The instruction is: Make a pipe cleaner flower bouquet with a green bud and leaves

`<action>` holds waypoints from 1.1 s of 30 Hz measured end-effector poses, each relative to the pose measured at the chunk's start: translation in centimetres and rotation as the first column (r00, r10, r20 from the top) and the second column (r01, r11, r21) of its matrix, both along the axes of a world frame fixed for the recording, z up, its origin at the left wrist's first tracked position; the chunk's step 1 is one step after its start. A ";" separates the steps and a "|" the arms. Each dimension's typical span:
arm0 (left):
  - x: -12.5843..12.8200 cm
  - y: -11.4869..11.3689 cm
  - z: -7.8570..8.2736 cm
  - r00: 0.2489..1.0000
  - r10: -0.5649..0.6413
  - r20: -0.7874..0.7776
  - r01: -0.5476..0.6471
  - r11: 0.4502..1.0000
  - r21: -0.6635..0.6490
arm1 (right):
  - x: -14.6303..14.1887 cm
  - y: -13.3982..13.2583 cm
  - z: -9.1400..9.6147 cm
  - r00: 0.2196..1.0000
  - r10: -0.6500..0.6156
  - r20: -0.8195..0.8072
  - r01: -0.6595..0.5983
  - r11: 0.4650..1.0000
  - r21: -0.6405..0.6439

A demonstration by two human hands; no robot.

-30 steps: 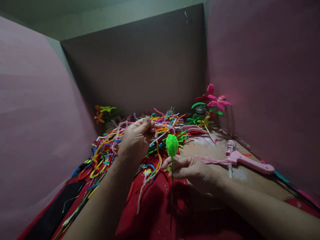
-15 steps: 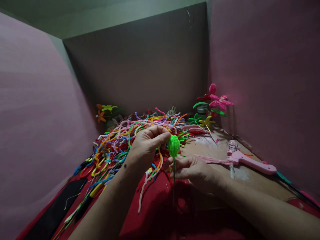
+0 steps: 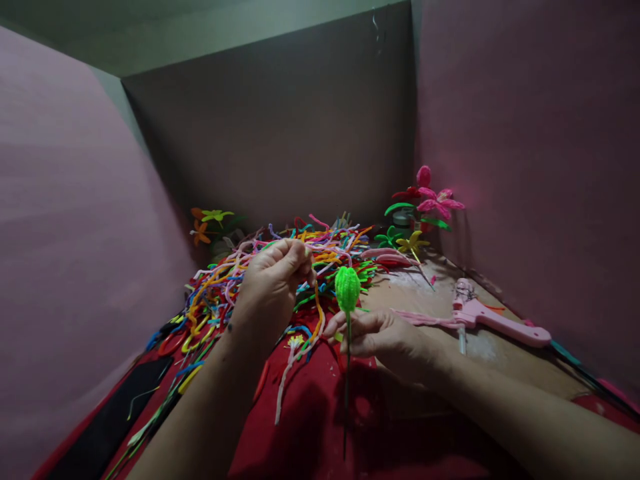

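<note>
the left hand has moved away from the lime-green chenille flower bud, which it was beside half a second ago, and now sits to its left, apart from it. its thumb and fingertips are pressed together; i cannot tell whether anything is between them. the right hand pinches the thin stem just below the bud, which stands upright above the red cloth. behind the left hand lies a tangled heap of pipe cleaners; the pink glue gun lies to the right.
</note>
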State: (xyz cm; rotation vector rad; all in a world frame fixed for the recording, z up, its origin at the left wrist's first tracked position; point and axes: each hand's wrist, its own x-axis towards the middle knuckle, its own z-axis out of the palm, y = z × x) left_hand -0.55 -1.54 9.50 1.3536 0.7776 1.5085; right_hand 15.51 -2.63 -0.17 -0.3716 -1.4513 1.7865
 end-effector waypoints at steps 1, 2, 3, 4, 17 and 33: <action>-0.3 -0.1 -0.1 1.000 -0.024 0.005 0.024 1.000 -0.016 | 0.0 0.1 0.0 1.000 -0.010 -0.010 0.010 1.000 -0.004; -0.7 -0.2 -0.3 0.999 -0.049 0.009 0.050 0.998 -0.036 | 0.0 0.1 0.0 1.000 -0.017 -0.021 0.017 1.000 -0.006; -1.0 -0.3 -0.6 0.997 -0.073 0.018 0.074 0.996 -0.058 | 0.0 0.2 0.0 0.999 -0.020 -0.031 0.020 1.000 -0.010; -1.3 -0.4 -0.9 0.995 -0.099 0.030 0.101 0.992 -0.080 | 0.0 0.3 0.0 0.999 -0.020 -0.036 0.020 1.000 -0.017; -1.9 -0.9 -4.5 0.997 -0.073 -0.004 0.070 0.970 -0.234 | -0.1 1.4 -0.3 0.987 -0.131 -0.091 0.121 0.987 -0.107; 1.6 -2.4 -8.0 0.798 0.038 -0.601 -0.103 0.992 -0.075 | -0.5 1.9 -0.7 0.890 -0.428 -0.156 0.396 0.896 -0.200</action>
